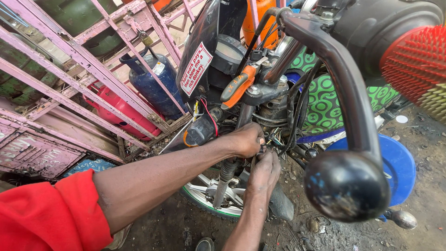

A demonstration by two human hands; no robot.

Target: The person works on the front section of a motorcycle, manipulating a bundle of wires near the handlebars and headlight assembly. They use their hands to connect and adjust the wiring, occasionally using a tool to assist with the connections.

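Oily dirt ground (432, 195), pink cage (69, 60) of gas cylinders (153, 83); both hands' (248, 139) grip on motorcycle wiring (278, 137) unclear.

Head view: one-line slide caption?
Both hands, left hand and right hand, work in motorcycle wiring behind the headlight.

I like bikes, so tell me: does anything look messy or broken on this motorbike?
Yes. Behind the headlight cover, a tangle of loose wires hangs out bare where both hands, left hand and right hand, are working. An orange-handled tool sits wedged up by the handlebar clamp, an odd resting spot.
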